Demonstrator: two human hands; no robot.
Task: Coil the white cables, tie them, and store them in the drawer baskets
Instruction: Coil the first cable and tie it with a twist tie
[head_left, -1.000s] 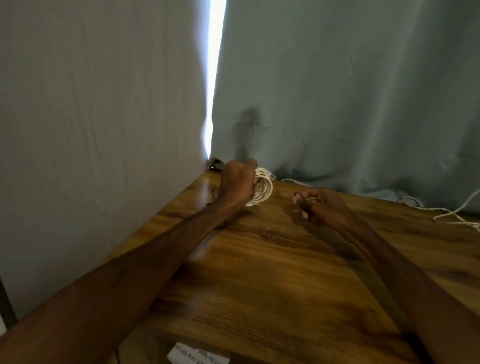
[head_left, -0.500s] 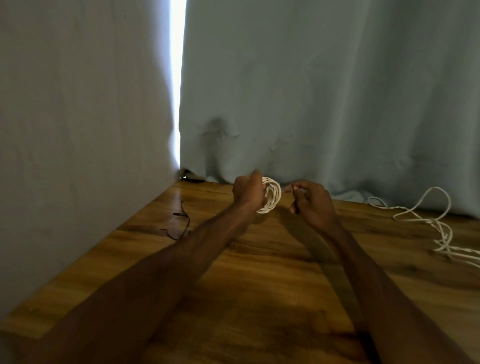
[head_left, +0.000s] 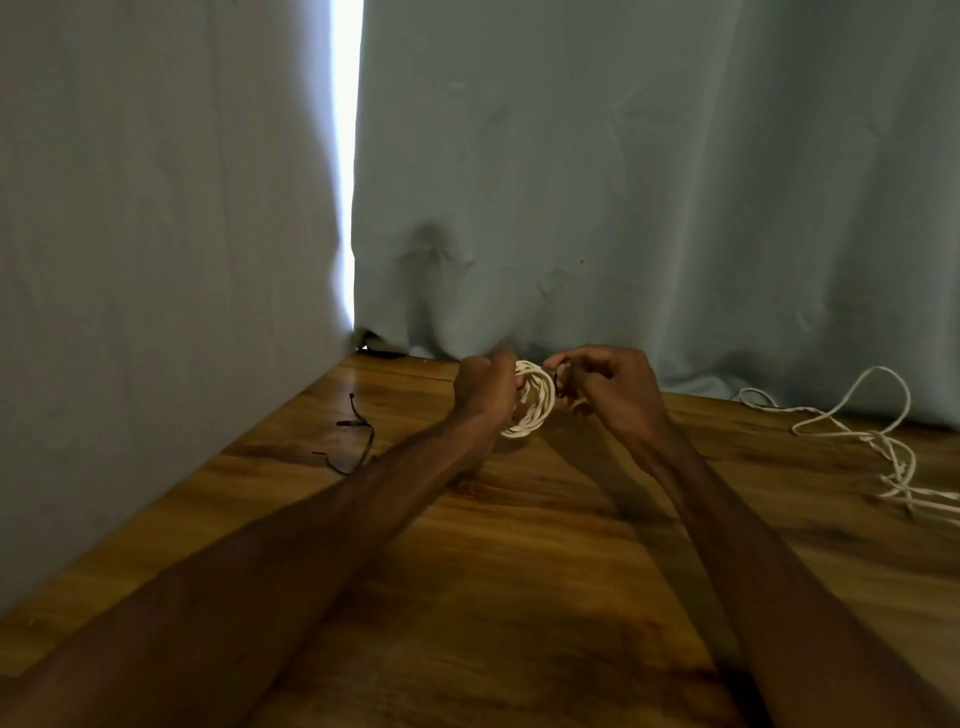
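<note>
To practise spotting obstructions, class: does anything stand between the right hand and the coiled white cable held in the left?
Nothing visible does. The right hand, pinching a dark tie, is close beside the coiled white cable that the left hand grips.

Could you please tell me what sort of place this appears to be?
Probably a curtained indoor work corner: a wooden table backed by pale curtains, loose white cable lying on it.

Left forearm and right forearm show bare all the way, long and lean; left hand and right hand are bare as well.
</note>
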